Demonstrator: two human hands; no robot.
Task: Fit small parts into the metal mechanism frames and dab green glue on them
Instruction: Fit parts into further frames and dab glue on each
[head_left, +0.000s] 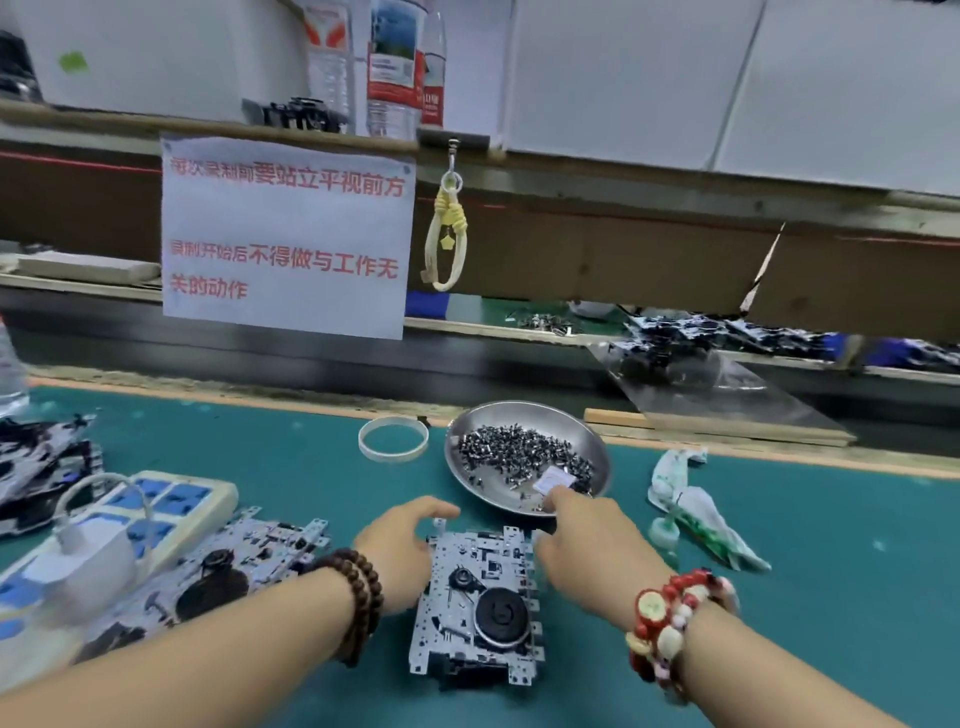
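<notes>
Your two forearms reach in from the bottom edge, a dark wooden bead bracelet on the left wrist and a red-and-cream bead bracelet on the right. Between them, flat on the green work mat, lies a metal mechanism frame with a black round wheel set in its near half. Your left hand curls round the frame's left far corner, thumb toward the top edge, gripping it. Your right hand sits at the frame's right far corner, its fingers extended forward to the near rim of a shallow steel dish; whether the fingertips pinch anything cannot be told. Just ahead of that hand, the dish holds a heap of small metal parts and a small clear packet. Right of your right hand lies a crumpled tube of green glue, its cap end nearest you. Ahead of your left hand a clear tape ring lies on the mat. Left of your left hand more mechanism frames rest side by side, with a white power strip and a white charger beyond them. A printed paper notice with red characters hangs from the shelf ahead.
</notes>
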